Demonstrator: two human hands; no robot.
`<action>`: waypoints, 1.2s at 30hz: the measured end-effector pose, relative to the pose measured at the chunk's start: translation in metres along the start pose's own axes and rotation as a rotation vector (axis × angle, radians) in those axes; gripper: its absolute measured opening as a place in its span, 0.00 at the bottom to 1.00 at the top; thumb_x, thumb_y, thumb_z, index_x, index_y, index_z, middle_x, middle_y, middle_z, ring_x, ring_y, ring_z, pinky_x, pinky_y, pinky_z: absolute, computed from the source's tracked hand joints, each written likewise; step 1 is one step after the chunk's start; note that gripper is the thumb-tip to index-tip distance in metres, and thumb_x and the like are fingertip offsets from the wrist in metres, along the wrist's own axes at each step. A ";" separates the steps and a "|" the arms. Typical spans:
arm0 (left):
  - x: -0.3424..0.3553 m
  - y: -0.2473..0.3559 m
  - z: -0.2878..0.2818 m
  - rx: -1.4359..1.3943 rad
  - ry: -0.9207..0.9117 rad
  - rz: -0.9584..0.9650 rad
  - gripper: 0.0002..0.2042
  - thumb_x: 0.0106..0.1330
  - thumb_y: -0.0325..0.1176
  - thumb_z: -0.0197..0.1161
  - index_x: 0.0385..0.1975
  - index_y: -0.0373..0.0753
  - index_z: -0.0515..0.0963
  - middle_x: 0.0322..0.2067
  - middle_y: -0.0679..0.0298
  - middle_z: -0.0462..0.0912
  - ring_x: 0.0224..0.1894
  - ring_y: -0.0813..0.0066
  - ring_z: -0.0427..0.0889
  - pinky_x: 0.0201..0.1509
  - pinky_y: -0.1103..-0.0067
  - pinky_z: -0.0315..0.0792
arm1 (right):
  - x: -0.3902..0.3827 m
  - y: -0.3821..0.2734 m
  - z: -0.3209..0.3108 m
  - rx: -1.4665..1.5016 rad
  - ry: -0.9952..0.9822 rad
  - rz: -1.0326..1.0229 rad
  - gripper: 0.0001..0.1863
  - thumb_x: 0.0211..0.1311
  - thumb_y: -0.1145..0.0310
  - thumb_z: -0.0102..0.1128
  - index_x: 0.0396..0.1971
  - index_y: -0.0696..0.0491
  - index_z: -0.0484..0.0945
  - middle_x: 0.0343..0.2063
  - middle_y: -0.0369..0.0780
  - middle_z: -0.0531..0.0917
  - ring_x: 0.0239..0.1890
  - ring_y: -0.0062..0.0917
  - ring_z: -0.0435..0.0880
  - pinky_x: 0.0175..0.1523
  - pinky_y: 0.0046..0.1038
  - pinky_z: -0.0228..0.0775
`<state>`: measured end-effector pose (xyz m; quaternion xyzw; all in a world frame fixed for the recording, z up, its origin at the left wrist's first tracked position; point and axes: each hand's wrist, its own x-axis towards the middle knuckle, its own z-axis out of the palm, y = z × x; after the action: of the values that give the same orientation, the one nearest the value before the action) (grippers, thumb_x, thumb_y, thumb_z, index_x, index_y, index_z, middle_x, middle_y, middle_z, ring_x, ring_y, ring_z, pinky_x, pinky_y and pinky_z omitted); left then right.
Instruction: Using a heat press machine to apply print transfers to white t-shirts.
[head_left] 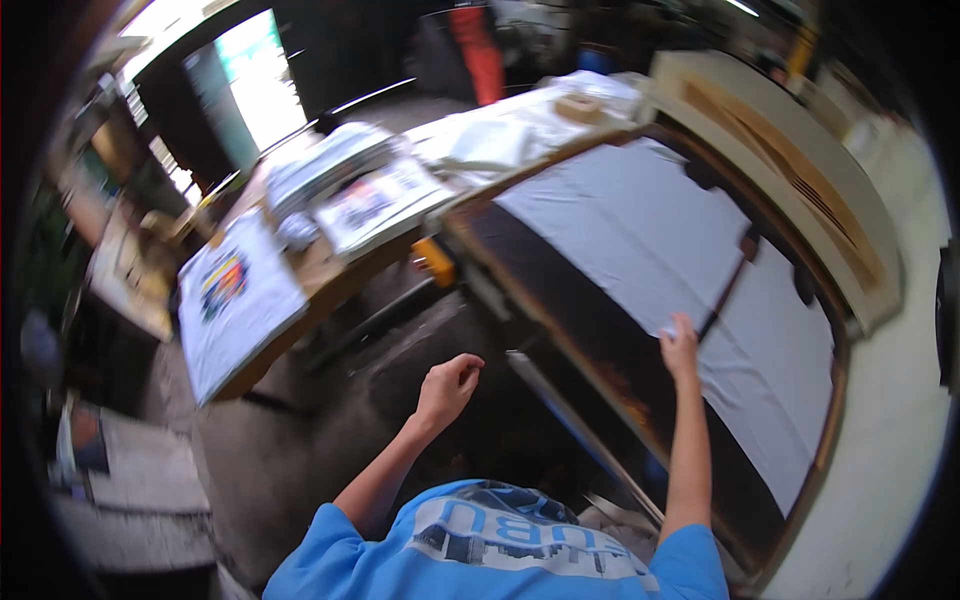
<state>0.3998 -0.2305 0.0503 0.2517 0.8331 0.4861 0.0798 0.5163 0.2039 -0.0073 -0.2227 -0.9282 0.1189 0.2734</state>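
A wide white cloth (pixel 610 215) lies spread, with some wrinkles, over the dark bed (pixel 535 250) of a large flat machine on my right. Over the cloth's near part is my right hand (pixel 680 345), its fingers bent together. Something small and white shows at the fingertips, too blurred to name. Just beside this hand, a dark stick-like thing (pixel 728 285) with a wider end crosses the cloth; whether I touch it is unclear. My left hand (pixel 448 388) hangs in the air short of the machine, fingers curled in and nothing seen in them.
A pale raised cover (pixel 790 180) stands along the machine's far side. To the left, a table carries printed white shirts (pixel 385 200), one (pixel 240 295) draped over its edge. A yellow-orange part (pixel 433 262) juts from the machine's corner. A metal rail (pixel 570 415) runs along its near side.
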 end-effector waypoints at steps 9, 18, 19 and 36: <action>-0.057 -0.126 -0.159 0.137 0.415 -0.366 0.07 0.58 0.30 0.54 0.32 0.38 0.78 0.21 0.56 0.79 0.25 0.65 0.80 0.31 0.76 0.72 | 0.039 -0.041 0.007 -0.103 -0.539 0.606 0.16 0.51 0.65 0.54 0.14 0.62 0.75 0.11 0.45 0.77 0.12 0.29 0.78 0.18 0.28 0.70; 0.095 -0.165 -0.199 0.230 0.520 -0.036 0.06 0.56 0.25 0.54 0.32 0.35 0.76 0.28 0.56 0.79 0.30 0.63 0.79 0.36 0.75 0.71 | 0.083 -0.138 0.000 0.336 -0.262 0.532 0.11 0.58 0.66 0.50 0.22 0.58 0.75 0.16 0.37 0.78 0.11 0.17 0.73 0.12 0.19 0.58; 0.117 -0.169 -0.201 0.255 0.515 -0.013 0.06 0.56 0.25 0.54 0.32 0.36 0.76 0.27 0.56 0.78 0.30 0.64 0.79 0.36 0.75 0.71 | 0.091 -0.152 0.005 0.363 -0.250 0.513 0.11 0.59 0.66 0.49 0.24 0.57 0.75 0.18 0.36 0.78 0.12 0.16 0.73 0.14 0.18 0.59; 0.353 -0.346 -0.212 0.734 0.243 -0.213 0.25 0.50 0.32 0.62 0.50 0.37 0.63 0.40 0.56 0.73 0.43 0.59 0.74 0.46 0.67 0.66 | 0.225 -0.341 0.113 0.391 -0.248 0.231 0.10 0.57 0.69 0.53 0.24 0.62 0.74 0.16 0.38 0.77 0.16 0.18 0.73 0.22 0.22 0.63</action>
<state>-0.1019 -0.3572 -0.0957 0.1165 0.9761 0.1713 -0.0650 0.1651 0.0032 0.1190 -0.2537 -0.8825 0.3528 0.1800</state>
